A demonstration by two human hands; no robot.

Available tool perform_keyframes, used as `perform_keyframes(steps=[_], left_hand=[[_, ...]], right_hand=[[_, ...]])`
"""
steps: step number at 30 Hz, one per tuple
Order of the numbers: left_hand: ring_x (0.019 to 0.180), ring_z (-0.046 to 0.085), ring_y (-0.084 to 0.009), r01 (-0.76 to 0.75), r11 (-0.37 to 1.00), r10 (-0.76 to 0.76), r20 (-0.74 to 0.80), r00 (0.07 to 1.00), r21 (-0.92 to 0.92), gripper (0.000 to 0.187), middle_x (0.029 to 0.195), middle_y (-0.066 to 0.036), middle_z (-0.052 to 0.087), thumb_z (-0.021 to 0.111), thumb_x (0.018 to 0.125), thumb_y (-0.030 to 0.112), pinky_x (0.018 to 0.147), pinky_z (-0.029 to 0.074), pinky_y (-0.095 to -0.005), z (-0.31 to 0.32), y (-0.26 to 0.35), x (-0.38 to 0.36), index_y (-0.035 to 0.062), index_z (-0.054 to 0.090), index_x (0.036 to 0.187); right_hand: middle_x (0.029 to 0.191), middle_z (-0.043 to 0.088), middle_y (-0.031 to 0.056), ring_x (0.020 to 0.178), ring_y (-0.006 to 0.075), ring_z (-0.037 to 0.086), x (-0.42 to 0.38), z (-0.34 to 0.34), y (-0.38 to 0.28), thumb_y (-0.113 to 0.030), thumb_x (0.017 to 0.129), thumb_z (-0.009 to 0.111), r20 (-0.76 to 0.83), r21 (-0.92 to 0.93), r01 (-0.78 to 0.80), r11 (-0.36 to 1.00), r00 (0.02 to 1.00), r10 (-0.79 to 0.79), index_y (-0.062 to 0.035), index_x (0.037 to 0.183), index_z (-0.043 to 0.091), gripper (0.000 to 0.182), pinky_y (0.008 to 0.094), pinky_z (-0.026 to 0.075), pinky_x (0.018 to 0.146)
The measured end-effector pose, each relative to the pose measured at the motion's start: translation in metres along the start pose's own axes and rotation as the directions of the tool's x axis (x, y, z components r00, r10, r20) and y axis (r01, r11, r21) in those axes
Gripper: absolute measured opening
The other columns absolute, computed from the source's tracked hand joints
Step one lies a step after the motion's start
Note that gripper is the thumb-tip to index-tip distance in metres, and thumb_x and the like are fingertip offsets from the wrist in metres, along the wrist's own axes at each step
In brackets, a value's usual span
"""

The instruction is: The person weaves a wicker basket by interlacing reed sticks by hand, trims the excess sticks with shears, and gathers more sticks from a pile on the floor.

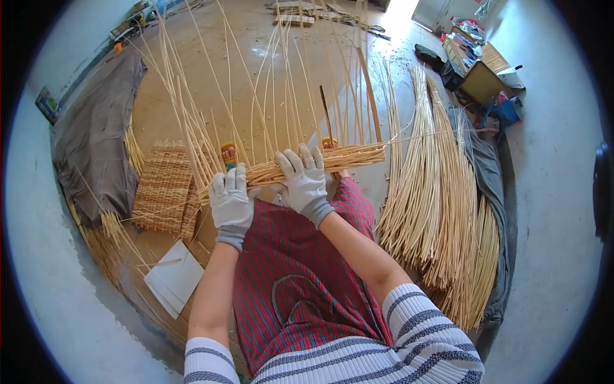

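Observation:
A partly woven wicker panel [358, 155] lies across my lap, a narrow band of pale rods with long upright stakes [259, 102] fanning away from me. My left hand [231, 201], in a white work glove with a grey cuff, grips the band at its left end. Near the middle, my gloved right hand [304, 180] is closed over the band, fingers bent across its top. The undersides of both grips are hidden. One long loose rod [422, 133] runs from the band's right end toward the right.
Bundles of straight rods [428, 198] lie on the right. To the left are finished woven panels [163, 185], a grey cloth [99, 128] over more rods, and a white sheet [174, 278]. Cluttered boxes [480, 80] stand at the back right. Wood strips [320, 11] lie far off.

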State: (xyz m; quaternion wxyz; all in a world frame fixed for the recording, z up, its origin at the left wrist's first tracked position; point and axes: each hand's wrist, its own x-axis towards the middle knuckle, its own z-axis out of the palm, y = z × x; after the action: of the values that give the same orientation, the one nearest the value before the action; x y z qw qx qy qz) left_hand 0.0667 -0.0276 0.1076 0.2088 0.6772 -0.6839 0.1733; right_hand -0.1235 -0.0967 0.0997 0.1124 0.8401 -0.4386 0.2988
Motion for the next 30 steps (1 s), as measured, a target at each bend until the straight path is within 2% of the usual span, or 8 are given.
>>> perform_keyframes(steps=[5, 10, 15, 19, 22, 24, 25, 30], left_hand=[[0.117, 0.052, -0.0291, -0.063, 0.995, 0.065, -0.014, 0.998, 0.073, 0.064, 0.126, -0.011, 0.060, 0.061, 0.091, 0.048, 0.106, 0.036, -0.0459, 0.006, -0.004, 0.040, 0.0028, 0.057, 0.135], [0.109, 0.056, -0.0256, 0.059, 0.994, -0.055, -0.043, 0.998, 0.091, 0.050, 0.109, -0.007, 0.061, 0.067, 0.087, 0.039, 0.098, 0.039, -0.0440, 0.016, -0.003, 0.040, 0.0078, 0.059, 0.125], [0.113, 0.056, -0.0291, 0.119, 0.992, -0.119, -0.018, 0.993, 0.044, 0.047, 0.115, -0.010, 0.062, 0.066, 0.085, 0.030, 0.099, 0.039, -0.0458, 0.014, 0.003, 0.032, 0.0058, 0.059, 0.125], [0.115, 0.055, -0.0309, 0.031, 0.998, -0.030, -0.006, 1.000, 0.060, 0.054, 0.117, -0.012, 0.061, 0.068, 0.085, 0.036, 0.102, 0.038, -0.0472, 0.012, -0.007, 0.002, 0.0060, 0.058, 0.128], [0.119, 0.054, -0.0299, 0.026, 0.999, -0.027, 0.026, 0.999, 0.035, 0.062, 0.124, -0.009, 0.059, 0.070, 0.085, 0.044, 0.107, 0.036, -0.0500, 0.003, -0.010, -0.001, 0.0091, 0.055, 0.134], [0.120, 0.054, -0.0297, -0.004, 0.997, 0.013, -0.118, 0.993, 0.074, 0.063, 0.125, -0.009, 0.059, 0.071, 0.085, 0.044, 0.108, 0.035, -0.0502, -0.010, 0.011, 0.008, 0.0092, 0.055, 0.134], [0.122, 0.053, -0.0294, -0.034, 0.993, 0.062, -0.256, 0.965, 0.112, 0.064, 0.125, -0.009, 0.059, 0.072, 0.084, 0.044, 0.108, 0.035, -0.0505, -0.016, 0.024, 0.014, 0.0093, 0.054, 0.135], [0.121, 0.055, -0.0288, -0.018, 0.991, 0.019, 0.006, 1.000, -0.132, 0.074, 0.130, -0.011, 0.060, 0.073, 0.084, 0.032, 0.107, 0.036, -0.0466, 0.008, 0.047, 0.024, 0.0127, 0.044, 0.149]], right_hand=[[0.127, 0.058, 0.0079, 0.128, 0.0357, 0.047, 0.041, 0.008, 0.015, -0.060, 0.073, 0.073, -0.006, 0.023, 0.012, 1.000, 1.000, -0.012, -0.0152, 0.136, 0.055, 0.079, 0.0561, 0.024, 0.118], [0.102, 0.058, 0.0056, 0.107, 0.0293, 0.054, 0.054, 0.024, 0.011, -0.060, 0.069, 0.075, -0.047, -0.026, 0.045, 0.999, 0.998, -0.046, -0.0152, 0.110, 0.062, 0.062, 0.0520, 0.032, 0.112], [0.098, 0.059, 0.0030, 0.103, 0.0275, 0.055, 0.049, 0.017, 0.004, -0.051, 0.070, 0.076, -0.024, 0.033, -0.033, 0.999, 0.999, 0.033, -0.0165, 0.105, 0.063, 0.051, 0.0489, 0.038, 0.100], [0.112, 0.061, 0.0055, 0.112, 0.0290, 0.055, 0.024, 0.003, 0.015, -0.057, 0.067, 0.079, 0.013, 0.165, 0.027, 0.986, 0.999, -0.030, -0.0162, 0.121, 0.064, 0.070, 0.0497, 0.038, 0.104], [0.132, 0.057, 0.0083, 0.127, 0.0313, 0.050, 0.005, -0.017, 0.043, -0.060, 0.066, 0.079, 0.026, 0.049, 0.177, 0.983, 0.984, -0.179, -0.0164, 0.135, 0.059, 0.084, 0.0504, 0.032, 0.113], [0.145, 0.050, 0.0090, 0.139, 0.0330, 0.041, -0.001, -0.026, 0.062, -0.061, 0.065, 0.080, 0.016, 0.098, -0.107, 0.989, 0.994, 0.106, -0.0169, 0.141, 0.056, 0.091, 0.0539, 0.024, 0.119], [0.145, 0.050, 0.0090, 0.139, 0.0330, 0.041, -0.001, -0.028, 0.065, -0.061, 0.065, 0.080, 0.007, 0.093, -0.104, 0.990, 0.995, 0.103, -0.0169, 0.141, 0.056, 0.091, 0.0539, 0.024, 0.119], [0.138, 0.056, 0.0067, 0.136, 0.0334, 0.044, -0.005, -0.016, 0.050, -0.058, 0.068, 0.079, 0.001, 0.094, -0.037, 0.995, 0.999, 0.037, -0.0155, 0.136, 0.059, 0.082, 0.0621, 0.018, 0.119]])
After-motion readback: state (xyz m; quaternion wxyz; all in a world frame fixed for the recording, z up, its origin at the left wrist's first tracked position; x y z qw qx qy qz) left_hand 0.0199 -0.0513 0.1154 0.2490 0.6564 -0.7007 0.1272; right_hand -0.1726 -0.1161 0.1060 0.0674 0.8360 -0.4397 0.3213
